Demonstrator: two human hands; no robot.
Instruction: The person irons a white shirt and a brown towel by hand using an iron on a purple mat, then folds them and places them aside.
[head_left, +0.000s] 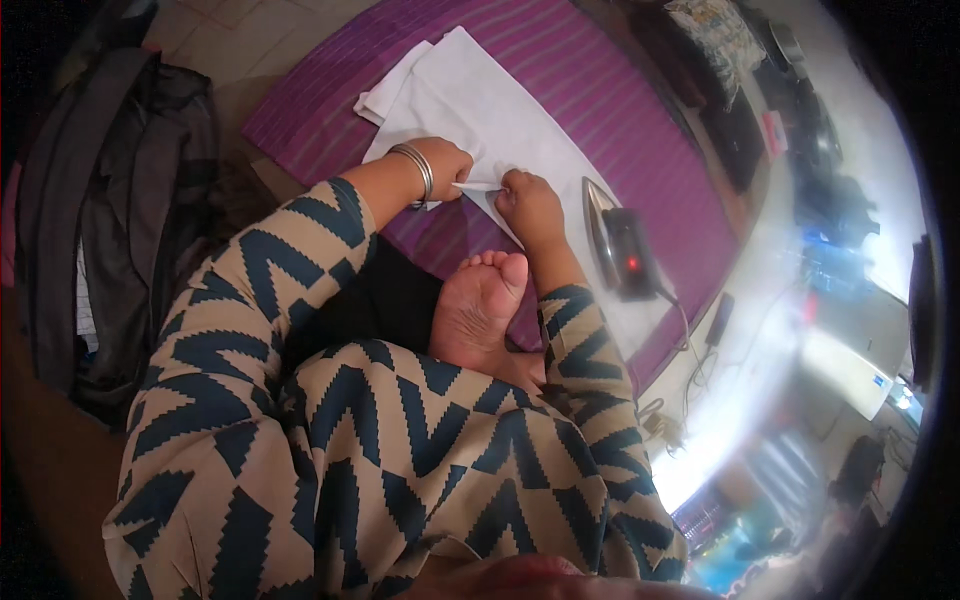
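A white cloth garment (510, 127) lies spread over a purple striped cloth (592, 90). Its near edge is raised between my two hands. My left hand (444, 166), with metal bangles at the wrist, pinches the edge on the left. On the right, my right hand (531, 204) grips the same edge, a short stretch of fabric running between them. Close to my right hand, an electric iron (628, 255) with a lit red lamp rests on the white cloth, its pointed end away from me. I cannot tell which part of the garment the edge belongs to.
My bare foot (480, 307) is just below my hands. The iron's cord (684, 322) trails off the purple cloth at right, towards the floor. A dark backpack (112, 202) stands at left. A white box-like object (859, 352) is at far right.
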